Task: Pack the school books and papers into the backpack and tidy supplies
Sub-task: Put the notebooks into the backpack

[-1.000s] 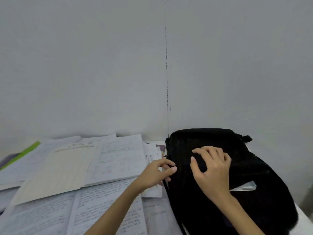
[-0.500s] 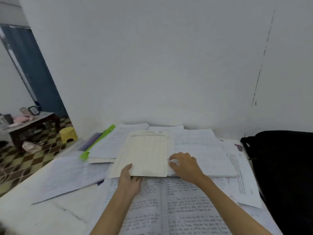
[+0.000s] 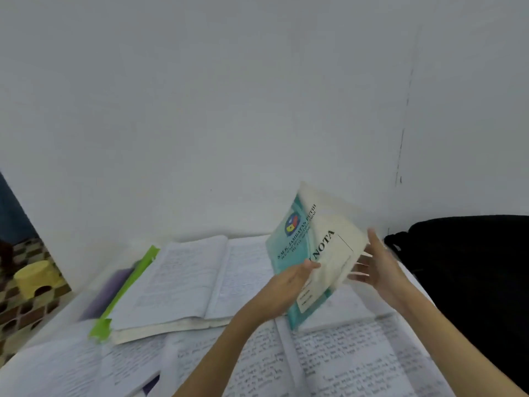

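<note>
Hands [image 3: 329,270] lift teal notebook [image 3: 312,253], grip seemingly loose, nr backpack [image 3: 472,267].

A plain white wall [image 3: 229,110] fills the view from nine to three o'clock. At eight o'clock, a yellow stool [image 3: 35,277] stands on checkered floor [image 3: 17,316].

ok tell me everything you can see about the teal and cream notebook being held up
The notebook is a thin soft-cover exercise book, teal along the spine side and cream across the rest, with a school crest, printed school lettering and the word NOTA on the cover. It is closed, lifted off the open books on the table and tilted, cover facing the camera. The left hand grips its lower edge, thumb on the cover; the right hand supports its right edge with spread fingers. The black backpack lies to its right.
</note>
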Demonstrator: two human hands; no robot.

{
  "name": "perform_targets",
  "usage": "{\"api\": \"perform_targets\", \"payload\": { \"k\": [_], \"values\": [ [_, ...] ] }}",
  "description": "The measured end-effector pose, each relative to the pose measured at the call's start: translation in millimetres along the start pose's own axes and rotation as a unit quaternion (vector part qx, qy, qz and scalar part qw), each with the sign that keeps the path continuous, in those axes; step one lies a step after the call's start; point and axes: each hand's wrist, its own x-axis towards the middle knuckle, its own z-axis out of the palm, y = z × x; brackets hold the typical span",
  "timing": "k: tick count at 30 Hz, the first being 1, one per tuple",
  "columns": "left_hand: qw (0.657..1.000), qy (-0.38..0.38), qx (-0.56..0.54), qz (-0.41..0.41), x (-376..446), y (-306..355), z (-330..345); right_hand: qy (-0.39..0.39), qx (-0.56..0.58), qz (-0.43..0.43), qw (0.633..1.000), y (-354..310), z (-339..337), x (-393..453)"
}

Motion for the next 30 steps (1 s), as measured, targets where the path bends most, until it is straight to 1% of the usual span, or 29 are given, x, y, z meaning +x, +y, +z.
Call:
{"api": "perform_targets", "payload": {
  "k": [1, 2, 4, 6, 8, 9, 11, 12, 13, 15, 18, 20, 22, 24, 27, 30],
  "values": [
    [1.000, 0.002, 0.027, -0.006, 9.9, -5.4, 3.0, 0.018, 0.000, -0.002, 1.000, -4.5, -11.6, 3.6],
    [0.998, 0.027, 0.055, -0.018, 19.8, -12.7, 4.9, 0.037, -0.023, -0.004, 0.999, -8.7, -22.4, 6.8],
    [0.992, 0.084, 0.071, -0.067, 33.2, -25.2, 3.8, 0.063, -0.103, 0.004, 0.993, -13.9, -41.0, 12.9],
    [0.985, 0.118, 0.050, -0.114, 42.6, -34.9, 2.2, 0.066, -0.213, 0.017, 0.975, -13.2, -53.8, 20.9],
    [0.980, 0.144, -0.012, -0.136, 54.4, -39.4, -0.2, 0.060, -0.362, 0.031, 0.930, -6.2, -60.9, 30.4],
    [0.974, 0.156, -0.053, -0.155, 61.7, -41.9, -2.0, 0.058, -0.416, 0.043, 0.907, -1.0, -60.8, 34.5],
    [0.949, 0.177, -0.169, -0.201, 76.6, -48.8, -4.2, 0.057, -0.479, 0.061, 0.874, 10.3, -54.7, 38.4],
    [0.934, 0.173, -0.224, -0.216, 82.9, -53.7, -3.7, 0.061, -0.490, 0.062, 0.867, 15.0, -50.7, 39.0],
    [0.928, 0.156, -0.257, -0.218, 86.4, -55.4, -2.1, 0.071, -0.489, 0.063, 0.867, 17.9, -47.9, 39.0],
    [0.934, 0.109, -0.274, -0.199, 86.7, -53.2, 4.2, 0.096, -0.451, 0.063, 0.885, 22.8, -45.7, 42.4],
    [0.934, 0.099, -0.313, -0.142, 87.3, -50.5, 3.6, 0.081, -0.424, 0.053, 0.900, 23.5, -43.7, 52.1],
    [0.928, 0.113, -0.339, -0.108, 85.7, -48.3, -6.4, 0.082, -0.358, 0.038, 0.929, 22.2, -40.0, 55.9],
    [0.919, 0.119, -0.370, -0.065, 83.6, -45.9, -19.2, 0.085, -0.258, 0.006, 0.962, 16.5, -33.6, 57.3],
    [0.916, 0.125, -0.380, -0.020, 78.7, -36.4, -33.2, 0.073, -0.168, -0.036, 0.982, 2.3, -20.7, 56.2],
    [0.922, 0.142, -0.360, 0.025, 73.7, -25.6, -58.2, 0.050, -0.074, -0.097, 0.991, -28.8, 5.6, 50.8],
    [0.938, 0.136, -0.314, 0.046, 67.4, -16.3, -84.1, 0.041, -0.047, -0.145, 0.987, -51.8, 26.4, 44.3]
  ]
}}
